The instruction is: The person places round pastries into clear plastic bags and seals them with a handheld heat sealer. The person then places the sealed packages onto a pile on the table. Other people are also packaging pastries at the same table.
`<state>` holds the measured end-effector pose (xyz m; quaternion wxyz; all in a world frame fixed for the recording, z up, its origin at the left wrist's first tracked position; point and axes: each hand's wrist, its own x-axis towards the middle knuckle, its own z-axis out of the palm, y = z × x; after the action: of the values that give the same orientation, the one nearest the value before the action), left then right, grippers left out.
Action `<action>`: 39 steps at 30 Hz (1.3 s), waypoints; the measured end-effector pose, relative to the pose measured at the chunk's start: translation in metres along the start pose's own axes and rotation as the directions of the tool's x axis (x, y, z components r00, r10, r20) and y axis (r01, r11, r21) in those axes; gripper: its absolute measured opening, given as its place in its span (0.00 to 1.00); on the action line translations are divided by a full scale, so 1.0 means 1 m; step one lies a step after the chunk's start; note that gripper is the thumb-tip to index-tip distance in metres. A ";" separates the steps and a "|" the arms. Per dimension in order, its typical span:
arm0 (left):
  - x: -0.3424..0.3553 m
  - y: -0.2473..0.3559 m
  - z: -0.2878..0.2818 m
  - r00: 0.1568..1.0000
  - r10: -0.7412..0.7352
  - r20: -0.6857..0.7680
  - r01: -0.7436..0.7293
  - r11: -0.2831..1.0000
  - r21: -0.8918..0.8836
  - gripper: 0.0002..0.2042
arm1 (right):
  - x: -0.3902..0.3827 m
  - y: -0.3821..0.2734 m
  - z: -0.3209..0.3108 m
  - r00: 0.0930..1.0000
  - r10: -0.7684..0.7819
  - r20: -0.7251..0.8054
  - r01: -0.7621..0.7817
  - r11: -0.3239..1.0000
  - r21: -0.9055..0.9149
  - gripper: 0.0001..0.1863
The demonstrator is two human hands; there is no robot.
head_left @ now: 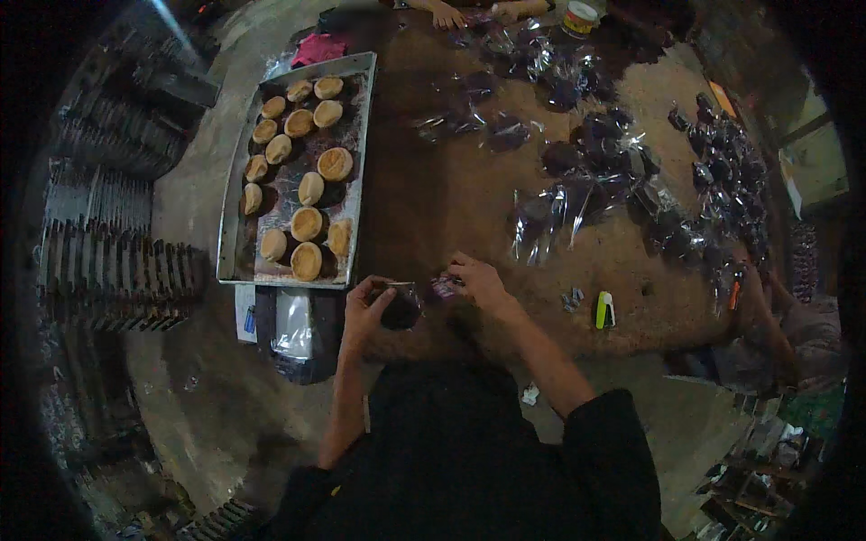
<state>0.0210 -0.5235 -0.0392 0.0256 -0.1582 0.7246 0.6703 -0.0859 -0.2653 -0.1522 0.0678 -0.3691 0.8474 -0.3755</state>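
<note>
My left hand (pixel 370 307) grips the top edge of a dark, round item in clear plastic (pixel 402 309). Just right of it, my right hand (pixel 474 285) has its fingers closed on a small purple patterned piece (pixel 444 283), too small to make out exactly. To the left, a metal tray (pixel 362 170) holds several round golden-brown pastries (pixel 307 261). Beyond my right hand lie glossy clear plastic packages (pixel 564 207) with dark contents. A green-and-white stapler (pixel 604 309) lies on the wooden table (pixel 415 207) to the right, near a few small silvery bits (pixel 572 298).
A person's hands (pixel 446 14) are at the far edge by a round tin (pixel 579 18). Another person (pixel 785 343) sits at the right beside piled packages (pixel 722 171). A pink cloth (pixel 320 48) lies beyond the tray. Stacked dark trays (pixel 126 270) stand at the left.
</note>
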 end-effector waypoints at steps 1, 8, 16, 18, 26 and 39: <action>-0.001 -0.001 -0.004 1.000 -0.025 0.002 0.025 0.999 -0.020 0.09 | 0.001 0.004 0.004 0.999 -0.030 -0.043 0.029 1.000 -0.011 0.14; -0.008 0.009 -0.038 0.984 -0.109 0.138 0.116 0.992 -0.042 0.12 | 0.032 -0.045 0.003 0.834 0.388 -0.392 -0.370 0.921 0.124 0.11; -0.001 0.056 -0.083 0.979 0.171 0.114 -0.153 0.976 -0.153 0.17 | 0.061 -0.241 -0.029 0.694 0.679 -0.238 -0.290 0.567 0.771 0.10; -0.001 0.064 -0.093 0.966 0.187 0.177 -0.137 0.955 -0.262 0.18 | 0.071 -0.263 -0.029 0.754 0.603 -0.260 -0.332 0.692 0.641 0.09; 0.003 0.059 -0.113 0.958 0.173 0.229 -0.091 0.940 -0.328 0.12 | 0.088 -0.289 -0.017 0.823 0.505 -0.260 -0.327 0.796 0.510 0.08; -0.015 0.083 -0.088 0.962 0.115 0.247 -0.094 0.991 -0.095 0.10 | 0.064 -0.264 -0.007 0.834 0.401 -0.379 -0.279 0.899 0.338 0.03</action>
<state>0.0293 -0.6023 0.0531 0.0755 -0.0345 0.6946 0.7146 0.0173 -0.4221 0.0448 -0.0093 -0.1042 0.8339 -0.5420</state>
